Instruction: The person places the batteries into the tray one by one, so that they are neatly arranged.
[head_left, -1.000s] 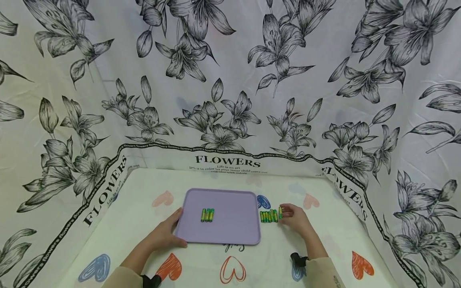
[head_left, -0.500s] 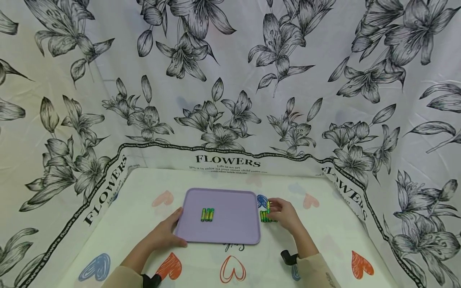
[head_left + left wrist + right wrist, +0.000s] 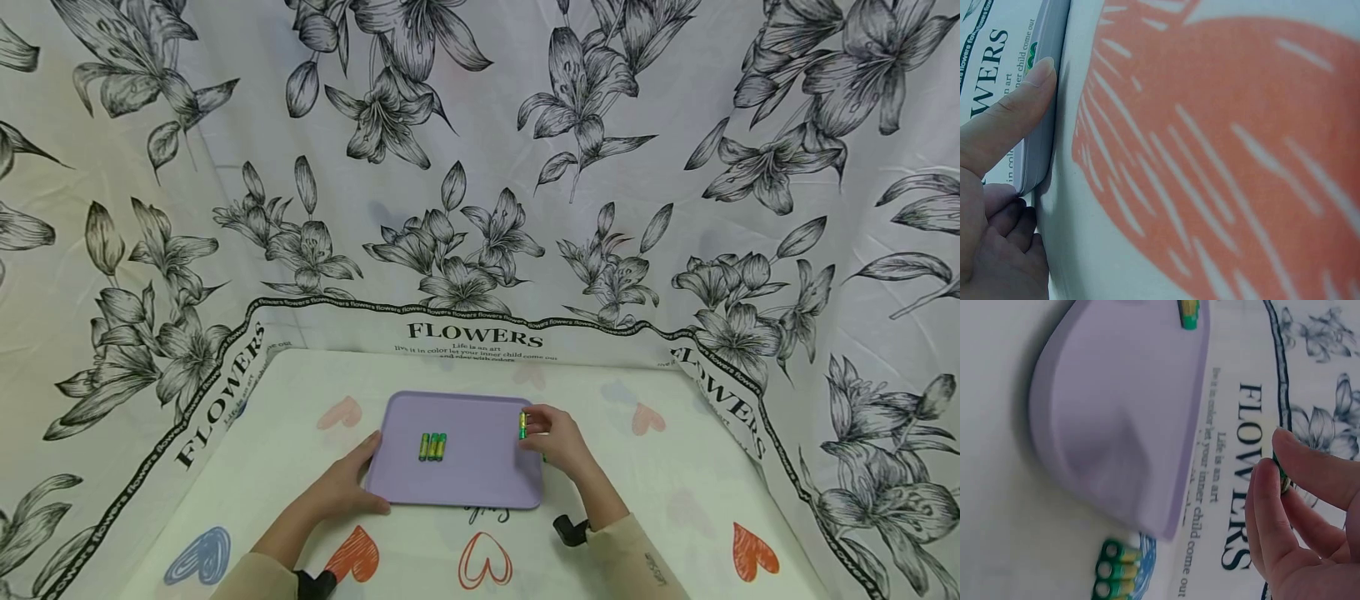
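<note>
A shallow purple tray (image 3: 480, 475) lies on the table, with three green-and-yellow batteries (image 3: 432, 447) side by side on its left half. My left hand (image 3: 341, 486) holds the tray at its near left corner; in the left wrist view the thumb (image 3: 1019, 112) lies against the rim and the other fingers bend at the corner. Over the tray's right edge, my right hand (image 3: 558, 439) pinches one more battery (image 3: 522, 425) between thumb and fingers, held upright. More batteries (image 3: 1113, 570) stand in a row beside the tray in the right wrist view, mostly hidden by my right hand in the head view.
The white tablecloth (image 3: 420, 550) is printed with hearts. Behind and at both sides hangs a white curtain (image 3: 480, 250) with black flowers. A black wrist device (image 3: 572, 531) sticks out by my right sleeve.
My right hand has carried its battery leftward from the row on the table to above the tray's right edge. The left hand and the tray have stayed put.
</note>
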Available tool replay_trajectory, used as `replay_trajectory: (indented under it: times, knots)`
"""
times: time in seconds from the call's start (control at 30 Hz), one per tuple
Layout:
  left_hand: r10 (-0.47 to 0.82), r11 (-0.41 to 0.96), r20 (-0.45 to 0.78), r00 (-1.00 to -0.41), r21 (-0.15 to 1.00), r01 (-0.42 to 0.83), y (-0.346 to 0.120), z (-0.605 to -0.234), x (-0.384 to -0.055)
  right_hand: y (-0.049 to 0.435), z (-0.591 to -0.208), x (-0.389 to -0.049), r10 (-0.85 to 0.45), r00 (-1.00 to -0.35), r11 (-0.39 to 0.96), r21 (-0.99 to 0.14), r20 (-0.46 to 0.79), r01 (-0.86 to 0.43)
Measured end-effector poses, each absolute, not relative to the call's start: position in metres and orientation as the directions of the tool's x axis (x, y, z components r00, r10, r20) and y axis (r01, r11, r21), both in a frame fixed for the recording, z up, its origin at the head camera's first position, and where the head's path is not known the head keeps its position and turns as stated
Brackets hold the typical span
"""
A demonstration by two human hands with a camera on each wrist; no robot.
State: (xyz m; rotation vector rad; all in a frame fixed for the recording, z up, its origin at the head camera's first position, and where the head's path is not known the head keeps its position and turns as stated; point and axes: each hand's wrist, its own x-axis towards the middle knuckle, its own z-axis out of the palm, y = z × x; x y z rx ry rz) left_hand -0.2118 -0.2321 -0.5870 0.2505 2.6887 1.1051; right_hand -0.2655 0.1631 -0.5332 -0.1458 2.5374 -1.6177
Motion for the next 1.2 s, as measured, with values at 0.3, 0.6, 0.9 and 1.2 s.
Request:
replay_trajectory:
  times: [0.3,0.6,0.9,1.2]
  knots:
    - [0.238,0.699,-0.144,-0.961,0.712,0.066,-0.232,-0.585,-0.211,0.125,-0.530,-0.265,-0.213,-0.977,0.413,-0.908,-0.023,-0.069]
    - [0.237,0.693,-0.145,-0.961,0.718,0.063,-0.232,-0.586,-0.212,0.084,-0.553,-0.271,-0.252,-0.968,0.415,-0.905,-0.019,-0.090]
    - [0.235,0.691,-0.148,-0.961,0.720,0.059,-0.232,-0.586,-0.212,0.056,-0.567,-0.272,-0.236,-0.971,0.446,-0.892,-0.042,-0.070]
    - [0.231,0.687,-0.156,-0.960,0.725,0.048,-0.232,-0.587,-0.213,0.040,-0.581,-0.273,-0.214,-0.975,0.522,-0.851,-0.058,-0.064]
